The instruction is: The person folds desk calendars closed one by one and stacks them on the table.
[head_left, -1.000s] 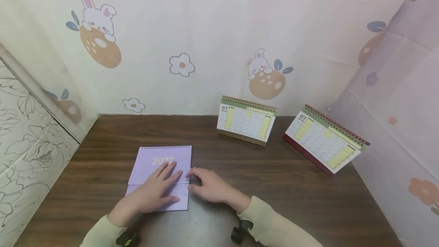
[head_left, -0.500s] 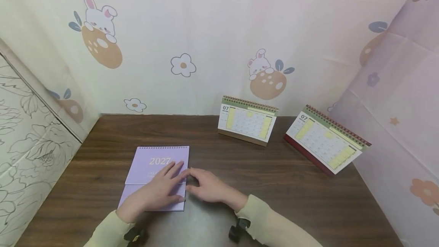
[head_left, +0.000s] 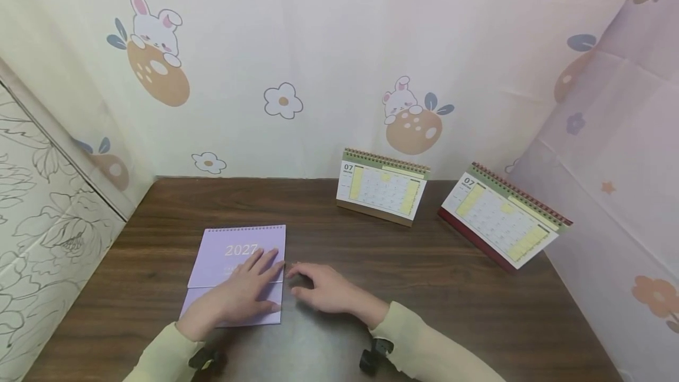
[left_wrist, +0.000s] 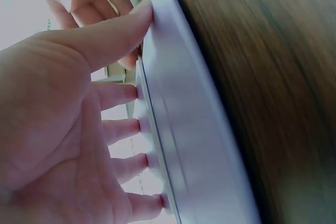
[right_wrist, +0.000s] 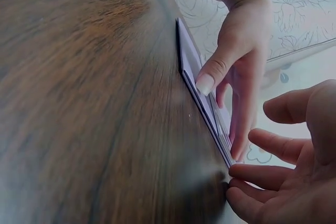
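A purple 2027 desk calendar [head_left: 212, 261] lies folded flat on the table at the left, its spiral binding along the far edge. My left hand [head_left: 241, 293] rests on it with fingers spread. In the left wrist view the left fingertips press the cover and the thumb touches the lower purple panel. My right hand [head_left: 326, 290] is just beside the calendar's right edge, its fingers loosely bent and holding nothing. In the right wrist view the right hand's lower fingertips [right_wrist: 239, 174] are right at the calendar's edge.
Two standing desk calendars showing 07 are at the back right: one with a brown base [head_left: 379, 187], one with a red base [head_left: 504, 217]. The dark wood table [head_left: 424, 287] meets a patterned curtain [head_left: 329, 63] behind. A floral panel [head_left: 42, 240] borders the left.
The purple calendar has slid a little to the left on the table under my left hand. The right hand has stayed near its right edge. The two standing calendars have not moved.
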Available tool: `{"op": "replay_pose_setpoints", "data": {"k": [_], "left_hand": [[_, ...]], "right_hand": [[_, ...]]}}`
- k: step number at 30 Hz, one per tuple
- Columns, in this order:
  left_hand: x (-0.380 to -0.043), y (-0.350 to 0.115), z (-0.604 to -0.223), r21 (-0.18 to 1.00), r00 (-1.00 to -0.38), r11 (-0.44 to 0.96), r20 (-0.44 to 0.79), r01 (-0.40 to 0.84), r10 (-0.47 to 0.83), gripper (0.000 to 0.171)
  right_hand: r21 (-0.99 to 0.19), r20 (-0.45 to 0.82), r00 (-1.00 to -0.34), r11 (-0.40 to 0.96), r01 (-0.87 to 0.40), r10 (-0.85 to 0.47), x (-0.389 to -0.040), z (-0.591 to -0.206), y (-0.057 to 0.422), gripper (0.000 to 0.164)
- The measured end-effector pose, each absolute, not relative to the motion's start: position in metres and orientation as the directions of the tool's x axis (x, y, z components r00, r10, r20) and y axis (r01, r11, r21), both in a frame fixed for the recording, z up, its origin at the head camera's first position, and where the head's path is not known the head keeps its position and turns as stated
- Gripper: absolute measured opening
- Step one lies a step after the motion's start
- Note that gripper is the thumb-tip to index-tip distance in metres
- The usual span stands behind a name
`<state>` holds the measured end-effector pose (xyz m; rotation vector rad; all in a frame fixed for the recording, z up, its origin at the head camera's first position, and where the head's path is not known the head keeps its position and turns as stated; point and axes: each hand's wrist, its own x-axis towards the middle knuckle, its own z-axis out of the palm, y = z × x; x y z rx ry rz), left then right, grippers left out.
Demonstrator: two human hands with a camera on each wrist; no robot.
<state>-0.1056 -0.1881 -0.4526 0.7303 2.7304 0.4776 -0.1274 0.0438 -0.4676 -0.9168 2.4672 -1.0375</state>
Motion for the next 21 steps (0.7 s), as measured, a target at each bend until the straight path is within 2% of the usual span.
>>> {"op": "replay_pose_setpoints", "data": {"k": [9,21], "left_hand": [[-0.106,-0.198,-0.459,0.375,-0.859,0.838,-0.170,0.396,0.482,0.093],[-0.104,-0.210,-0.465,0.333,-0.898,0.867,-0.111,0.370,0.425,0.090]], "right_hand": [[-0.752,-0.031,-0.746,0.507,-0.421,-0.665,-0.130,-0.468,0.059,0.030],[-0.763,-0.014,-0.750,0.492,-0.419,-0.661,-0.122,-0.463,0.090,0.027]]}}
